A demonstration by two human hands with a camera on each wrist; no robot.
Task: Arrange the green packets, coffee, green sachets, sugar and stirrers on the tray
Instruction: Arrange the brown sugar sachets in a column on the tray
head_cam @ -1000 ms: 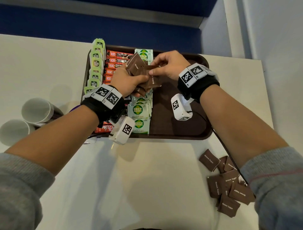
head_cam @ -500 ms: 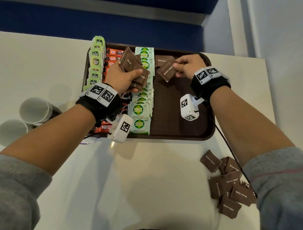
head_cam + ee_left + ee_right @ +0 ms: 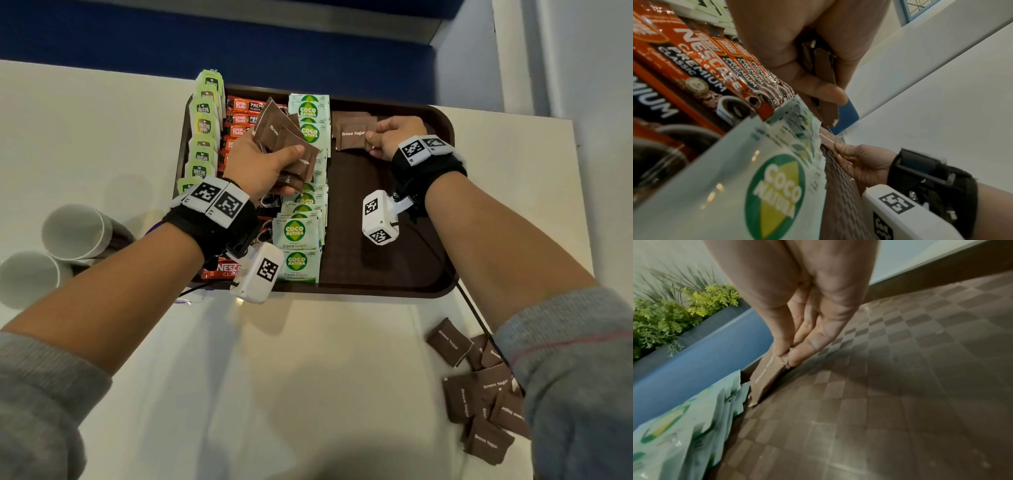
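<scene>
Left hand (image 3: 263, 164) fingers grip several sugar packets (image 3: 284, 144); right hand (image 3: 394, 135) pinches one packet (image 3: 352, 135).

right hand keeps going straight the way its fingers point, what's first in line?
The Brown Sugar packet the right hand is already pinching. Beyond it, probably the row of Coco Natura sachets just to its left, though how close they lie is unclear.
</scene>
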